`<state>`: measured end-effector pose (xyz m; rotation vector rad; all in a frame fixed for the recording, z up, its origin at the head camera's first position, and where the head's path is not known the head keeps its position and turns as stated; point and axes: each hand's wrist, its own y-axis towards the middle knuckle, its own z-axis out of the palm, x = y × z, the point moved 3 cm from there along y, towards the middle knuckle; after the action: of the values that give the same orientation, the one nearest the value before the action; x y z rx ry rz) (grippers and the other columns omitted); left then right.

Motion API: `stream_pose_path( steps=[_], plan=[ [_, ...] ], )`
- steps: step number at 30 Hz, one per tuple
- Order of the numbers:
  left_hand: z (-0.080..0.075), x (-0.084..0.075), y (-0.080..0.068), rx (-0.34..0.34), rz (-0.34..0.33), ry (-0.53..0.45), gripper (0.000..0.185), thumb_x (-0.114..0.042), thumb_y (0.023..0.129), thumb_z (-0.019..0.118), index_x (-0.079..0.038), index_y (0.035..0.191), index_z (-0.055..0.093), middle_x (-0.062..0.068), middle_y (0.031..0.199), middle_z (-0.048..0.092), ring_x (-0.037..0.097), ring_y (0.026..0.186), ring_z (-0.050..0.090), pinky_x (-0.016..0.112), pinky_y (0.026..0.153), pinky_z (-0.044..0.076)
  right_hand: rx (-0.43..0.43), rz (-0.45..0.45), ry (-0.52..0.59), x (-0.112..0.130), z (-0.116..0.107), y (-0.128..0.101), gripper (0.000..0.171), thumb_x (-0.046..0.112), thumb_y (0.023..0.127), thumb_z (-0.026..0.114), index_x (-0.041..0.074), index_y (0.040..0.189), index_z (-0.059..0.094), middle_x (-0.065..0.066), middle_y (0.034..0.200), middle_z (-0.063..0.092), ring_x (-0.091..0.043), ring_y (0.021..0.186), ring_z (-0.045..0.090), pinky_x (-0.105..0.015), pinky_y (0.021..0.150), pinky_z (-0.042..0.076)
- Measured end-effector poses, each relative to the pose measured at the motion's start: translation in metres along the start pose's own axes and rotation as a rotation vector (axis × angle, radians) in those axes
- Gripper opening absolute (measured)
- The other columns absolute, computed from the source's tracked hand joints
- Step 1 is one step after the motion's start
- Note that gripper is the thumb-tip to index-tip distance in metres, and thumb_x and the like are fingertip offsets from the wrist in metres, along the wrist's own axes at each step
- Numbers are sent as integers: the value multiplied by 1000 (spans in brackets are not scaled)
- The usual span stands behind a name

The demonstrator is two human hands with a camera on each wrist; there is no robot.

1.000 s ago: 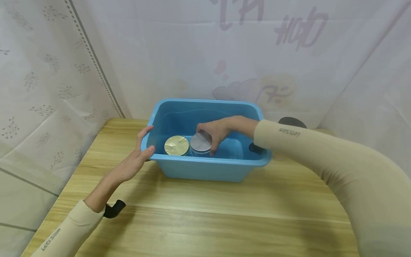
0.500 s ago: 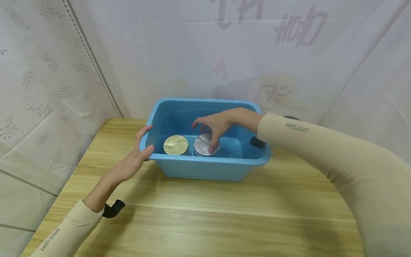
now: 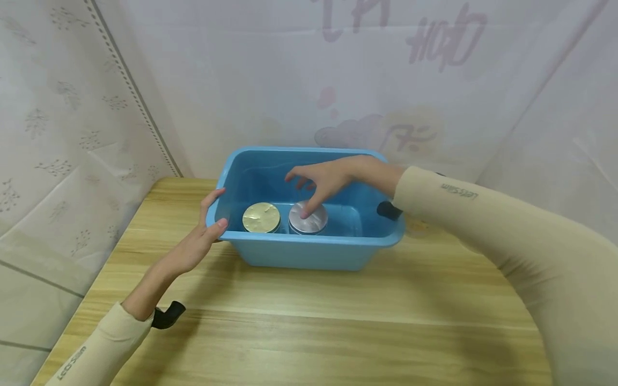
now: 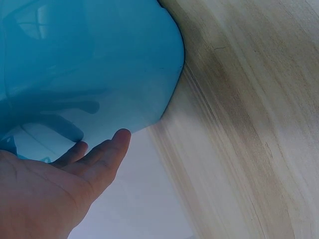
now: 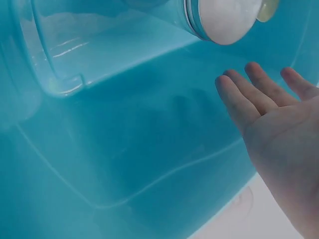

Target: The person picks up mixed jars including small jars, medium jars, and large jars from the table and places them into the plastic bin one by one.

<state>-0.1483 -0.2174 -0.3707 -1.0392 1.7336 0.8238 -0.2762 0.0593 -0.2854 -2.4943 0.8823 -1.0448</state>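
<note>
Two jars (image 3: 308,217) sit in the bin (image 3: 309,252); both hands' fingers (image 3: 309,201) open, holding nothing.

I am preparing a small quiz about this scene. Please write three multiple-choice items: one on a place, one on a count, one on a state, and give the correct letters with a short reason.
1. Where do the jars stand?
A. on the bare table
B. inside the blue tub
C. on the floor

2. How many jars are in the tub?
A. one
B. two
C. four

3. How is the right hand?
A. open above the silver-lidded jar
B. a fist on the table
C. holding a cup

Answers:
1 B: the blue tub encloses the gold-lidded jar and the silver-lidded jar.
2 B: only those two lids show.
3 A: the right hand has spread fingers, gripping nothing.
</note>
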Motion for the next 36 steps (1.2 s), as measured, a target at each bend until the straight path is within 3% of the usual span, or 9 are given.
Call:
stream_pose_path(
  steps=[17,27,36],
  plan=[
    [1,-1,-1,-16,23,17,63,-30,108,33,-31,159,-5,18,162,-9,55,140,19,77,96,31,-90,-79,107,13,-11,-29,98,45,86,79,19,160,20,-7,157,34,-35,141,36,-48,103,43],
    [3,-2,-1,-25,27,25,63,-31,108,33,-31,159,-5,18,161,-8,54,140,19,78,95,32,-157,-147,175,8,-17,-50,97,36,88,80,14,160,19,-6,157,34,-31,140,38,-47,109,37],
    [4,-3,0,-28,25,15,64,-31,107,33,-29,159,-4,19,161,-7,55,139,21,77,95,33,-176,-171,228,-3,-19,-68,97,35,90,79,14,161,16,-9,162,25,-32,144,32,-50,111,33]
  ],
)
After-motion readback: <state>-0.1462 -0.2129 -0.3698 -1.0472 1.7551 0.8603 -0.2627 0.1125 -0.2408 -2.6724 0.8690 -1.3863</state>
